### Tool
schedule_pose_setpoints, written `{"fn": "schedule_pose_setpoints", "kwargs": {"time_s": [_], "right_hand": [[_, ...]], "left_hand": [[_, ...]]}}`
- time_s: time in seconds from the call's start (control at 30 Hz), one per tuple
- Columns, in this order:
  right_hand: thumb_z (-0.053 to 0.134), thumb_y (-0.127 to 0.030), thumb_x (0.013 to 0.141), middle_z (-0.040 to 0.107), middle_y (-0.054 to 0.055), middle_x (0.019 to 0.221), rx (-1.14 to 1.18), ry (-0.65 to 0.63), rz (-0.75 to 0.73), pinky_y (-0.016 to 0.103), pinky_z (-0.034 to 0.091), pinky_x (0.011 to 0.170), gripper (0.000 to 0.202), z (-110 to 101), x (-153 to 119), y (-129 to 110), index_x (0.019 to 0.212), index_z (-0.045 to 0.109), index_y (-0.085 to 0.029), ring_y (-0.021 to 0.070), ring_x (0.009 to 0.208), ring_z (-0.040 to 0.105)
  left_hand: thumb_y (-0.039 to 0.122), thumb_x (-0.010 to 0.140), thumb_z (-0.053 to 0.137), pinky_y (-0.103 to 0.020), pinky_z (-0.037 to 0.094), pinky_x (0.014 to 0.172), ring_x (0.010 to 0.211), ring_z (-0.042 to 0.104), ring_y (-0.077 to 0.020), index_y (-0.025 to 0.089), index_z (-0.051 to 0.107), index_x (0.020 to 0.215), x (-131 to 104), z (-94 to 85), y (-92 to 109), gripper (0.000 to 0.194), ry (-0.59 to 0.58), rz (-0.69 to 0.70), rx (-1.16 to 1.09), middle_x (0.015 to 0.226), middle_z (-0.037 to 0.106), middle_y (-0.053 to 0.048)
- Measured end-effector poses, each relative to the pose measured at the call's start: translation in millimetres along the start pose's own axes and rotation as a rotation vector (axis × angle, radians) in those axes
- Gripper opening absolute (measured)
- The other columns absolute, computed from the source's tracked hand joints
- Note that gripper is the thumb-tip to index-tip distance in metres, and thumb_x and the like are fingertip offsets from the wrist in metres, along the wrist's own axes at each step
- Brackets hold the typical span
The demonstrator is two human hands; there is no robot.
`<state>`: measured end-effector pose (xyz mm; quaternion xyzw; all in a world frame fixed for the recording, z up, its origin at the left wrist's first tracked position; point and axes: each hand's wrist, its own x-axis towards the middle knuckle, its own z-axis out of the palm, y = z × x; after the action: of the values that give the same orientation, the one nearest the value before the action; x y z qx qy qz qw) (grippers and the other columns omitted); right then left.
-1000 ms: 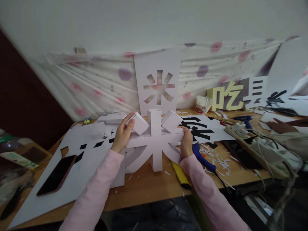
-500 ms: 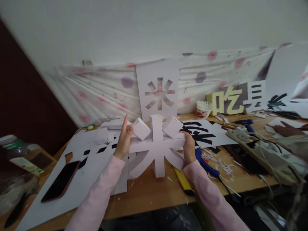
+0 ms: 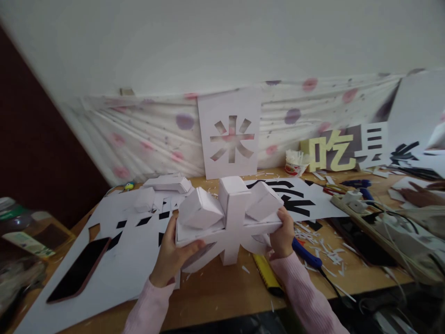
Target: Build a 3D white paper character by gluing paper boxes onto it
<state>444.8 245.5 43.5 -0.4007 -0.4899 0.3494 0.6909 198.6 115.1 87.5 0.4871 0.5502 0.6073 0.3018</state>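
across the wooden table (image 3: 239, 297), paper character (image 3: 235, 218) faces wearer, crossbar (image 3: 261, 228) sideways, left hand (image 3: 169, 256) and right hand (image 3: 284, 234) clamped on its ends.

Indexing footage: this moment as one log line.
left hand: holding white blocky paper character | right hand: holding its other end | dark-screened phone: lying flat

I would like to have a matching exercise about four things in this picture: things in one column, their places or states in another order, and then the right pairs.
Things:
1. White box-like paper character
2. Dark-screened phone
3. Upright white sheet with a cut-out character
4. Small white cup with red print

Places or states:
A. In front of the white spotted wall covering
B. Gripped by the left hand and right hand
C. Holds white strips
D. Flat on a large white sheet

Right pairs: 1-B, 2-D, 3-A, 4-C
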Motion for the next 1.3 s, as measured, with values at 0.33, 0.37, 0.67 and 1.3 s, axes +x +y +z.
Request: {"fn": "schedule_pose_setpoints", "kwargs": {"time_s": [0.33,0.37,0.67,1.3], "right_hand": [[0.051,-0.058,0.081,0.072,0.007,0.097,0.439,0.021,0.237,0.036,0.052,0.076,0.041,23.0,12.8,-31.8,0.088,0.067,-0.021,0.0234,0.088,0.066],[0.055,-0.057,0.079,0.071,0.005,0.09,0.489,0.068,0.279,0.033,0.052,0.071,0.038,22.3,15.0,-32.2,0.083,0.065,-0.021,0.0205,0.08,0.065],[0.061,-0.057,0.088,0.037,-0.006,0.051,0.363,0.028,0.244,0.021,0.036,0.05,0.056,5.7,-56.5,-72.3,0.053,0.036,-0.021,0.0092,0.05,0.036],[0.07,-0.05,0.083,0.062,0.0,0.087,0.37,-0.532,0.347,0.021,0.048,0.065,0.036,13.9,-113.3,-121.3,0.107,0.06,-0.026,0.0143,0.076,0.055]], "left_hand": [[0.019,0.067,0.077,-0.041,0.051,0.095,0.11,0.061,-0.0271,0.017,0.054,0.119,-33.1,0.0,21.7,0.057,0.185,0.79,0.354,0.117,0.06,-0.013],[0.017,0.068,0.077,-0.04,0.051,0.095,0.109,0.061,-0.0262,0.015,0.055,0.119,-35.2,0.1,23.8,0.056,0.214,0.834,0.42,0.116,0.06,-0.013],[0.001,0.072,0.065,-0.036,0.055,0.088,0.103,0.065,-0.0257,0.015,0.061,0.117,-37.7,-7.9,12.3,0.047,0.37,1.136,0.758,0.105,0.065,-0.011],[0.012,0.074,0.068,-0.041,0.056,0.077,0.089,0.065,-0.0249,0.022,0.066,0.097,-48.7,13.4,7.0,0.025,0.503,1.224,0.655,0.091,0.062,-0.006]]}}
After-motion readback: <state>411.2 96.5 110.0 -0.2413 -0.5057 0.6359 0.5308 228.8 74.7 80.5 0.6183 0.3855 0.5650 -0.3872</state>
